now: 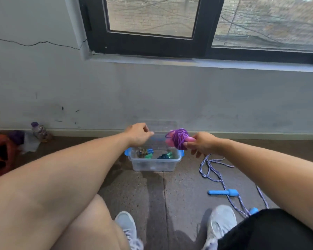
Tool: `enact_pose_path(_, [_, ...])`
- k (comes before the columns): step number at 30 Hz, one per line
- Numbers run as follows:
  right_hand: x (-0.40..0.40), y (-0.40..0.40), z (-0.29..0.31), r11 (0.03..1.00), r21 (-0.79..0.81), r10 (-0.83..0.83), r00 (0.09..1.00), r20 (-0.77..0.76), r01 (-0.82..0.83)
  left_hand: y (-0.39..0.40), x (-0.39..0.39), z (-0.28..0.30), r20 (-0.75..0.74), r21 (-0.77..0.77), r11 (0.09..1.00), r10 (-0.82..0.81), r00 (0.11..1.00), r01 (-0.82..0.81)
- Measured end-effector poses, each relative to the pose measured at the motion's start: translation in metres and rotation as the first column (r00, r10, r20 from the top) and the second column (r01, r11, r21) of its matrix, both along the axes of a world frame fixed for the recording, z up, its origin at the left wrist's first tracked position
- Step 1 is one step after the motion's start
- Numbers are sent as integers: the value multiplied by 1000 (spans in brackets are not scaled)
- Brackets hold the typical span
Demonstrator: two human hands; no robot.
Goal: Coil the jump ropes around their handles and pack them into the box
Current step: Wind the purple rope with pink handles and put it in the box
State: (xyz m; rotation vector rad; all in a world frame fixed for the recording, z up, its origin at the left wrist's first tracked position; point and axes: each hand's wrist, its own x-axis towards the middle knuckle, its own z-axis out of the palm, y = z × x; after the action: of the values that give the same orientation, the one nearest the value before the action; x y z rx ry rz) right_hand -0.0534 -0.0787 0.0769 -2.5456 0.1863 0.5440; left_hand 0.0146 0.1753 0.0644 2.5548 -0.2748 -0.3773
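Observation:
My right hand (203, 143) grips the pink handles of a jump rope, with the purple rope (179, 138) wound around them in a bundle, held just above the clear plastic box (153, 166). Coiled ropes with green and blue handles (156, 154) lie inside that box, which has blue clips and its lid raised behind. My left hand (138, 134) hovers over the box's left side, fingers loosely curled, holding nothing. A blue-and-white braided rope (214, 171) lies uncoiled on the floor to the right, its blue handle (223, 192) near my right shoe.
The box stands on the brown floor close to a grey wall under a black-framed window. A plastic bottle (39, 130), white cloth and orange fabric (0, 154) lie at the far left. My knees and grey shoes (220, 224) fill the bottom of the view.

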Motion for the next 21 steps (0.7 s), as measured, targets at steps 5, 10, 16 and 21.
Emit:
enact_pose_path(5, [14,-13,-50,995,-45,-93,995,23,94,8,31,-55,-169,374,891,-206,964,256])
enact_pose_path(10, [45,-14,-84,989,-148,-24,998,-50,16,-7,62,-77,-276,425,828,-268,923,367])
enact_pose_path(16, [103,16,-106,976,-216,10,999,-53,-21,-40,92,-97,-289,334,864,-287,913,377])
enact_pose_path(21, [147,35,-145,975,-217,-66,995,-80,47,-38,110,-113,-285,352,881,-220,933,315])
